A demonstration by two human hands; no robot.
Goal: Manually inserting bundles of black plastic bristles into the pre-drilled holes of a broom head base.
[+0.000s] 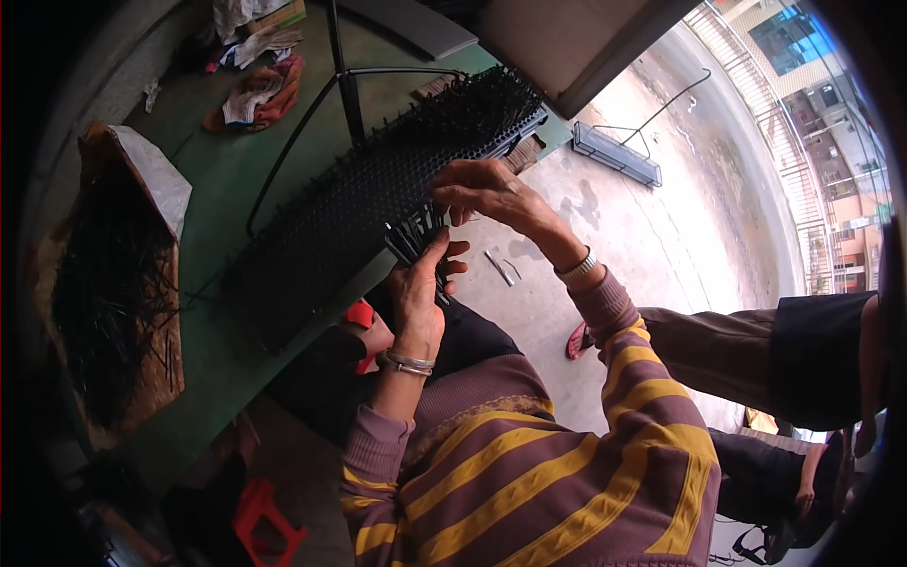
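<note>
My left hand [420,293] is closed around a bundle of thin black strips [408,236], which fan out past the fingertips with pale glints along them. Just above and to the right, my right hand [496,197] is bent at the wrist, thumb and fingers pinched together near the strip ends. Anything in that pinch is too small or hidden to make out. Both hands are at the near edge of a long black board full of small holes [373,189]. Dark slender pieces stand along its far edge, and a tangled pile of them [472,104] covers its far right end.
The board lies on a green table [203,222]. An open carton [175,359] of loose black strips stands left. Crumpled cloths [265,94] and a black metal stand [348,94] are farther back. A long-handled dustpan [616,154] rests on the floor. Other people's legs [709,354] are at right.
</note>
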